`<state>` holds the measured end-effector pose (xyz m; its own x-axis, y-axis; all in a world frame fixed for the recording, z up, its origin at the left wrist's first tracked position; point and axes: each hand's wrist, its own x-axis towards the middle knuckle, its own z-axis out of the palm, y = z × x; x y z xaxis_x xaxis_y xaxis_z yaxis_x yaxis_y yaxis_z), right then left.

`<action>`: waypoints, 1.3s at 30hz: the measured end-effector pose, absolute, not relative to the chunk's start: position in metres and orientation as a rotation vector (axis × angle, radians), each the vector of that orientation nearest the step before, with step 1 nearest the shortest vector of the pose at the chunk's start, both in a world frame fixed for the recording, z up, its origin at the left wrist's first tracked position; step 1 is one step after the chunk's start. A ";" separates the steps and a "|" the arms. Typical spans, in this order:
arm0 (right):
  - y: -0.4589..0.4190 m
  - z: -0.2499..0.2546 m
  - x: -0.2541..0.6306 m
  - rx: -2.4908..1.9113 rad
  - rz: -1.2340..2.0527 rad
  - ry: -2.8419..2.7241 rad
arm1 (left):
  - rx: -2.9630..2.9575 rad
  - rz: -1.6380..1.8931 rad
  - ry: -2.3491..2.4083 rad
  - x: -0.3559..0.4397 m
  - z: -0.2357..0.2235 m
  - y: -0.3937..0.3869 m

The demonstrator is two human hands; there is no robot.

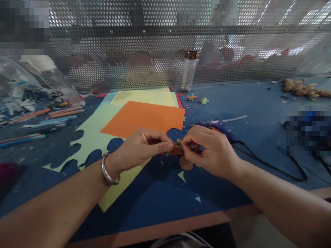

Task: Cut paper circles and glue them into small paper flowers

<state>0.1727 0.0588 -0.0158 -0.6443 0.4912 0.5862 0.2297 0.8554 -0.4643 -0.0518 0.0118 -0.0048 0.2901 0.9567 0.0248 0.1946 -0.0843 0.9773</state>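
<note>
My left hand [137,148], with a silver bangle at the wrist, is closed in a pinch on a small orange and green paper piece [176,150]. From the other side my right hand [216,150] pinches at the same piece; its fingertips partly cover it. A round tan disc [186,164] shows just below the right fingers. Behind the right hand lies a blue glue gun [229,134], partly hidden, with a glue stick [235,119] at its rear. An orange sheet [144,119] rests on pale green paper [90,134] with scalloped cutouts, beyond the left hand.
A clear bottle [189,72] stands before the perforated metal panel [144,48]. Two small paper pieces, one green [204,100], lie nearby. Brown stones [301,89] sit far right. Coloured sticks [62,112] and a tilted bottle [55,82] are left. A black cord [269,168] crosses the right.
</note>
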 end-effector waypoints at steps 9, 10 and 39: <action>0.058 -0.016 0.173 -0.532 0.433 -2.291 | 1.619 1.004 1.202 -0.046 -0.010 0.004; 0.058 -0.016 0.173 -0.531 0.433 -2.291 | 1.594 1.010 1.172 -0.047 -0.011 0.005; 0.056 -0.012 0.172 -0.497 0.472 -2.306 | 1.678 1.000 1.138 -0.048 -0.009 0.004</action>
<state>0.1718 0.0560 -0.0121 -0.6670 0.4767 0.5727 0.2133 0.8586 -0.4662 -0.0479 0.0040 -0.0095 0.2653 0.9525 0.1494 0.2702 -0.2222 0.9368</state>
